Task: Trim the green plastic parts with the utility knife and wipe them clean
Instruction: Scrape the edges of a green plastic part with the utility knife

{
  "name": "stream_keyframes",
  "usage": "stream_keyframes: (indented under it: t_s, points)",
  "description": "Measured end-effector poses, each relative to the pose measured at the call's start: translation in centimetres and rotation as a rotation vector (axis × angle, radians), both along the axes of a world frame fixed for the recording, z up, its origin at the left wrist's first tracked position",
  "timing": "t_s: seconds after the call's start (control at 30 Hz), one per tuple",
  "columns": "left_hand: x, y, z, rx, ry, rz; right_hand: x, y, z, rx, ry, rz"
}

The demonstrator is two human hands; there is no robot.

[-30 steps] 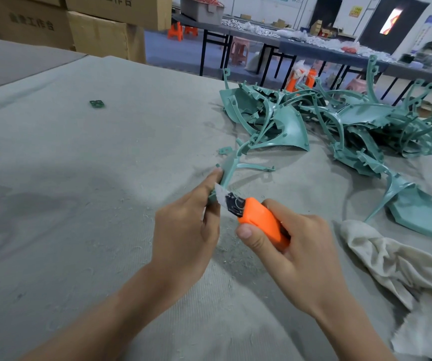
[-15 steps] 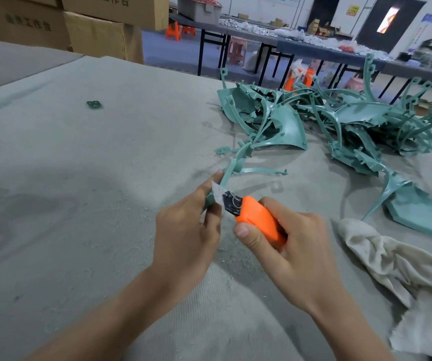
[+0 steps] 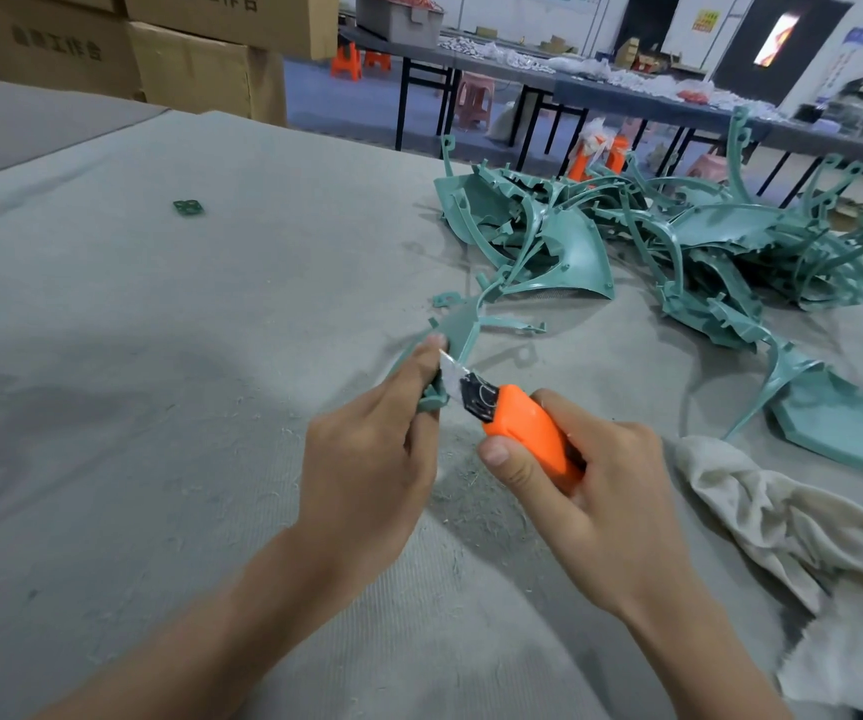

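**Trimming one green part [image 3: 458, 330] with one knife [image 3: 528, 428]**

We count two hands at work over the desk [image 3: 159, 356]. Our left grip [image 3: 367, 459] is closed round the lower end of a single green part, fingers curled about it and the forefinger stretched up along its edge. The part rises from that hand and away from us, its thin curved arms spreading toward the heap behind. Our right grip [image 3: 590, 491] is wrapped round the orange handle of the one knife, thumb laid along its near side. The blade is out and points up and left; it meets the part just beside the left forefinger.

Behind the held part lies one heap of green parts [image 3: 704, 241], so tangled that we cannot count them. One broad flat part [image 3: 845, 433] lies apart from the heap, near the right edge. One small green scrap [image 3: 445, 299] sits on the desk just beyond the held part, and one small square green piece [image 3: 188, 207] lies alone, well off to the left.

One pale crumpled cloth [image 3: 782, 522] lies on the desk to the right of our right grip, near the flat part. Fine shavings [image 3: 465, 475] are strewn on the desk below and between the two hands.

Cardboard boxes [image 3: 200, 70] are stacked past the far left corner; the frame cuts them, so we give no number.
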State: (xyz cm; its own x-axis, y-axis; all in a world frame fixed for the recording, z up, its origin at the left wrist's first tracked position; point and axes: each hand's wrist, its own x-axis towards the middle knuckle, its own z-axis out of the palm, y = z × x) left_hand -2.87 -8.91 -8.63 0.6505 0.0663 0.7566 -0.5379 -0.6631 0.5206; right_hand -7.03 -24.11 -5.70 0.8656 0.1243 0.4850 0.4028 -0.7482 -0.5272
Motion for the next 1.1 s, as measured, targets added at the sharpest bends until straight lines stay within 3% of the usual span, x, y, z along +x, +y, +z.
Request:
stream_keyframes:
  t_s: [0.13,0.3,0.43,0.7,1.1]
  points:
    - [0.2,-0.2,-0.3,0.007,-0.056,0.034,0.2,-0.1,-0.2,0.030,-0.005,-0.021]
    - [0.2,-0.6,-1.0,0.108,-0.268,0.031,1.1,-1.3,-0.3,0.063,-0.055,-0.149]
    - [0.4,-0.7,-1.1,0.034,-0.180,0.047,1.1,-1.6,-0.4,0.147,-0.073,-0.118]
    - [0.6,0.3,-0.6,-0.016,0.002,0.017,0.1,0.1,-0.3,-0.034,-0.045,0.036]
    - [0.6,-0.5,-1.3,0.070,-0.244,0.042,1.2,-1.0,-0.5,0.038,-0.051,-0.202]
